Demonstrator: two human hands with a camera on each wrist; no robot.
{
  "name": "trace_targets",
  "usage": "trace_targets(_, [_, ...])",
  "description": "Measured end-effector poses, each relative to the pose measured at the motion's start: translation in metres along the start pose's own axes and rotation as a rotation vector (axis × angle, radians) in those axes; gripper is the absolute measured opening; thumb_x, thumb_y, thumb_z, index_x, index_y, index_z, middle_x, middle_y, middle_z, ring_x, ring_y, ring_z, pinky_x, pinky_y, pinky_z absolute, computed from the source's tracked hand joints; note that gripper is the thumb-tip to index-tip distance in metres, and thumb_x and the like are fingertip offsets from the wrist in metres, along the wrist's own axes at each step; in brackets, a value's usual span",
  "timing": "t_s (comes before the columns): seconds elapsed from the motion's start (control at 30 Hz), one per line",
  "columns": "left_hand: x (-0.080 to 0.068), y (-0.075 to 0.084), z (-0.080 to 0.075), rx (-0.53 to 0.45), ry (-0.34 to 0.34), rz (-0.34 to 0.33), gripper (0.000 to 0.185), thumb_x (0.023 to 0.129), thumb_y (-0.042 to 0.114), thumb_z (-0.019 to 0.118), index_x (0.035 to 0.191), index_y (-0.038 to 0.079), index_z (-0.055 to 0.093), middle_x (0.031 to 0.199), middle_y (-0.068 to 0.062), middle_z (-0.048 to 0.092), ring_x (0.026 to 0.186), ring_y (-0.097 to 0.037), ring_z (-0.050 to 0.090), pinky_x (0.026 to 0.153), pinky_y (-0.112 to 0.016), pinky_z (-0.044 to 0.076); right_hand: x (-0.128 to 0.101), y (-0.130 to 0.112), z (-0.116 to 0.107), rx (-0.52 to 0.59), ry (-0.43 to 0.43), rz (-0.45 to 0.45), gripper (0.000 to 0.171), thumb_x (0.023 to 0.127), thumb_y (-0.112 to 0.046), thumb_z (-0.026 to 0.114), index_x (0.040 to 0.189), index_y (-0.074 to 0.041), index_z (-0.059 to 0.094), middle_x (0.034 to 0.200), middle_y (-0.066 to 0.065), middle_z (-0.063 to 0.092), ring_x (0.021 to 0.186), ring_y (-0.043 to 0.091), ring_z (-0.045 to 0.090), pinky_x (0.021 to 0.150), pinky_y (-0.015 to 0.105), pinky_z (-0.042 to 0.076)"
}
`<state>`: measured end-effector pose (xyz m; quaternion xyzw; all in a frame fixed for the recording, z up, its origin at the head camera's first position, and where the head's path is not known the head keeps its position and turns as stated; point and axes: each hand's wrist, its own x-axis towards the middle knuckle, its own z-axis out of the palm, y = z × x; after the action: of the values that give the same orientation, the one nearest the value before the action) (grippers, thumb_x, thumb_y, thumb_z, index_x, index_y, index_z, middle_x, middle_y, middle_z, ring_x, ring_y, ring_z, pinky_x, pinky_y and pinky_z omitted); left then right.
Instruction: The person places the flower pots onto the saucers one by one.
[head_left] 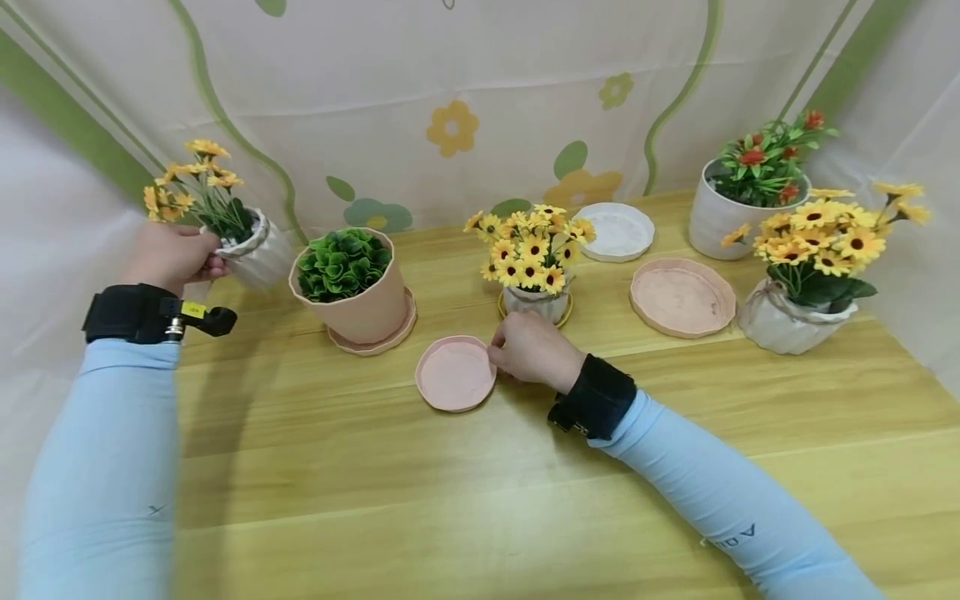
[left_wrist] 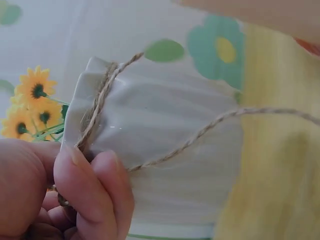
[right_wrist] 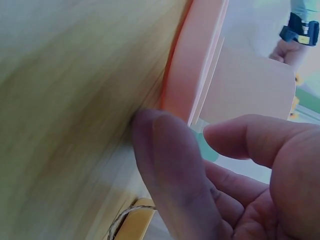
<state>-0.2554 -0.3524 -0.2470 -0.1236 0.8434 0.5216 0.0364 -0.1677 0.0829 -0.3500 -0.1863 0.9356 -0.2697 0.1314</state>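
My left hand (head_left: 212, 260) grips a white ribbed pot of yellow flowers (head_left: 251, 243) at the far left, against the curtain. In the left wrist view its thumb and fingers (left_wrist: 87, 182) pinch the pot's rim (left_wrist: 165, 145) at the twine band. My right hand (head_left: 501, 354) rests on the table beside a small pink saucer (head_left: 455, 373). In the right wrist view one fingertip (right_wrist: 155, 145) touches the saucer's rim (right_wrist: 192, 75), while the thumb hovers apart from it.
A pink pot of green leaves (head_left: 352, 287) stands on its own saucer. Behind my right hand is a small pot of yellow flowers (head_left: 534, 258). A white saucer (head_left: 618, 232), a larger pink saucer (head_left: 682, 297) and two more flower pots (head_left: 742, 196) (head_left: 802, 283) lie to the right.
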Motion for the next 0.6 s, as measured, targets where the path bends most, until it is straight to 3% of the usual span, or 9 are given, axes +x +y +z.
trace_targets(0.13, [-0.02,0.019,-0.004,0.014,0.01,0.022,0.029,0.09,0.012,0.05,0.067,0.017,0.066,0.06,-0.001,0.062,0.052,-0.01,0.06,0.053,-0.026,0.053,0.0,0.0,0.001,0.01,-0.005,0.002,0.021,0.088,-0.019,0.056,0.08,-0.013,0.074,0.049,-0.005,0.057,0.042,0.012,0.055,0.044,0.026,0.045])
trace_targets(0.4, [-0.055,0.051,-0.001,0.005,-0.051,0.102,0.019,0.09,0.014,0.055,0.076,0.016,0.068,0.063,-0.003,0.062,0.052,-0.011,0.059,0.053,-0.024,0.053,0.001,0.001,0.001,0.036,-0.014,0.029,0.019,0.088,-0.019,0.056,0.081,-0.013,0.073,0.055,-0.003,0.06,0.044,0.013,0.057,0.044,0.027,0.046])
trace_targets(0.5, [-0.069,0.061,0.007,0.05,-0.062,0.147,0.014,0.09,0.016,0.057,0.082,0.016,0.069,0.066,-0.003,0.063,0.052,-0.012,0.06,0.054,-0.025,0.054,0.001,0.001,0.001,0.046,-0.019,0.035,0.019,0.088,-0.019,0.056,0.082,-0.012,0.073,0.056,-0.002,0.061,0.045,0.013,0.057,0.044,0.027,0.047])
trace_targets(0.6, [-0.083,0.071,0.016,0.156,-0.053,0.193,0.014,0.089,0.018,0.056,0.088,0.012,0.069,0.065,-0.003,0.063,0.052,-0.012,0.06,0.053,-0.026,0.054,0.0,0.001,0.001,0.055,-0.023,0.043,0.019,0.088,-0.019,0.056,0.082,-0.011,0.073,0.058,0.0,0.062,0.045,0.014,0.057,0.044,0.028,0.047])
